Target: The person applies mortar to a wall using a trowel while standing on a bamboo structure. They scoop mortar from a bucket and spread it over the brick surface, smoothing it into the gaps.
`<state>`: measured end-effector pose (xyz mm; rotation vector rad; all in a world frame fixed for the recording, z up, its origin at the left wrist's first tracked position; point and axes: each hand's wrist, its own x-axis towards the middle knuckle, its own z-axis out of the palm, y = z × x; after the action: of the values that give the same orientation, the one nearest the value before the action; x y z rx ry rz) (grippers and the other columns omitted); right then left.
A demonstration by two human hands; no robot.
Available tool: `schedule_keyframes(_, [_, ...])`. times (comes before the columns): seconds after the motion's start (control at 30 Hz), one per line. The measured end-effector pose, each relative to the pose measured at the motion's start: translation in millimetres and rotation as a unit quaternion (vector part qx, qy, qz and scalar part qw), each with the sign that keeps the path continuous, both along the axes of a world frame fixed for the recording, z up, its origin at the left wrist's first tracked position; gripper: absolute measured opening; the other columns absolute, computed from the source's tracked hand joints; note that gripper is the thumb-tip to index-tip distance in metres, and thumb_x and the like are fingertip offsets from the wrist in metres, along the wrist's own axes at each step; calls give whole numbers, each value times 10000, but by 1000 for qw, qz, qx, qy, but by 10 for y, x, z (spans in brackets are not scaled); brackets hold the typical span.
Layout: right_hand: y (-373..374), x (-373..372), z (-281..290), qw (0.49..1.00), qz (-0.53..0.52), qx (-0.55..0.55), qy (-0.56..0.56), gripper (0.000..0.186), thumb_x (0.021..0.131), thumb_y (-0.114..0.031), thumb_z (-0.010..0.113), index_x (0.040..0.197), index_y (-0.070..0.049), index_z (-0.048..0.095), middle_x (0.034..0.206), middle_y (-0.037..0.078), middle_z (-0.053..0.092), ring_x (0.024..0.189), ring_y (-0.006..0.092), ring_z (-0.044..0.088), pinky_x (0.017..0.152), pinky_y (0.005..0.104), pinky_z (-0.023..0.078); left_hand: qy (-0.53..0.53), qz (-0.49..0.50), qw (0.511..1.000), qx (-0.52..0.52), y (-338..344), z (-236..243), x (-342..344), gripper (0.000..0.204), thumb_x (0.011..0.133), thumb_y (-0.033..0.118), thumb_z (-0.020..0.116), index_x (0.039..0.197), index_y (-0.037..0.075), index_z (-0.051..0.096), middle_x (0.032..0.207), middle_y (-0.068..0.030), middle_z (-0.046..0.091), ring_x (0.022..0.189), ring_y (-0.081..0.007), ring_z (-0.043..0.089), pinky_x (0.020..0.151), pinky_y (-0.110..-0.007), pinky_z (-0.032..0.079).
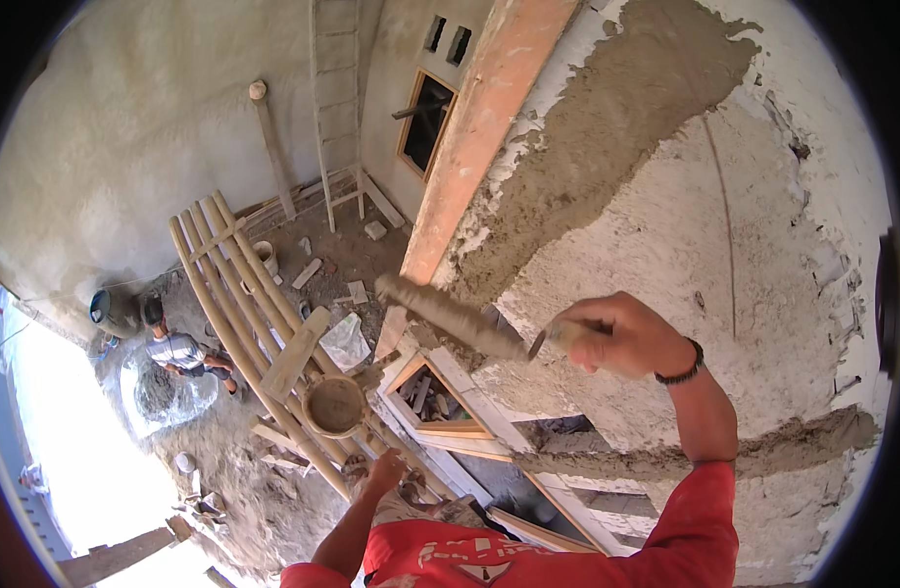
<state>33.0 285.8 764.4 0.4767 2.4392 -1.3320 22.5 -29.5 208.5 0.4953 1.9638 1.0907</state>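
My right hand, with a dark band at its wrist, is closed round the handle of a trowel. The mortar-coated trowel blade points left and is smeared by motion, in front of the wall. Wet grey mortar covers a broad strip of the rough wall. Low at the middle, my left hand hangs beside my leg, close to the bamboo poles; its fingers are too small and unclear to read. Just beyond it, a round bucket of mortar sits on the bamboo scaffold.
A flat wooden board lies across the poles. Far below, a person in a striped shirt is by a mortar heap. An orange-faced beam edges the wall, above a wood-framed opening. A ladder leans at the back.
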Motion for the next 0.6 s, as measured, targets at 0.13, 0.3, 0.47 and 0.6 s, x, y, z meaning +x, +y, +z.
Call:
schedule_keyframes(0.13, [793, 171, 57, 933, -70, 319, 149, 358, 960, -335, 645, 1120, -16, 674, 807, 44, 646, 600, 112, 595, 507, 253, 508, 40, -26, 999, -2, 72, 1, 90, 381, 870, 256, 674, 1182, 41, 631, 913, -208, 709, 925, -359, 696, 800, -443, 532])
schedule_keyframes(0.3, [565, 378, 917, 862, -222, 352, 289, 433, 954, -337, 650, 1223, 0, 620, 798, 16, 602, 611, 72, 545, 540, 243, 477, -21, -5, 996, -82, -51, -58, -225, 446, 863, 270, 652, 1250, 51, 609, 1129, -255, 683, 1112, -413, 636, 960, -474, 498])
schedule_keyframes(0.47, [422, 518, 330, 931, -153, 290, 162, 438, 941, -319, 659, 1224, 8, 589, 823, 27, 613, 642, 86, 568, 577, 248, 479, 12, -7, 999, -50, 92, 73, -325, 457, 864, 259, 646, 1277, 71, 589, 1093, -243, 695, 1108, -413, 635, 953, -482, 492])
schedule_keyframes(0.6, [352, 408, -540, 949, -23, 304, 78, 372, 896, -254, 688, 1158, -9, 587, 815, 186, 665, 713, 272, 666, 672, 360, 520, 8, 8, 1000, -19, 61, -14, -345, 467, 862, 267, 648, 1280, 71, 584, 1075, -235, 702, 1089, -412, 641, 938, -484, 492])
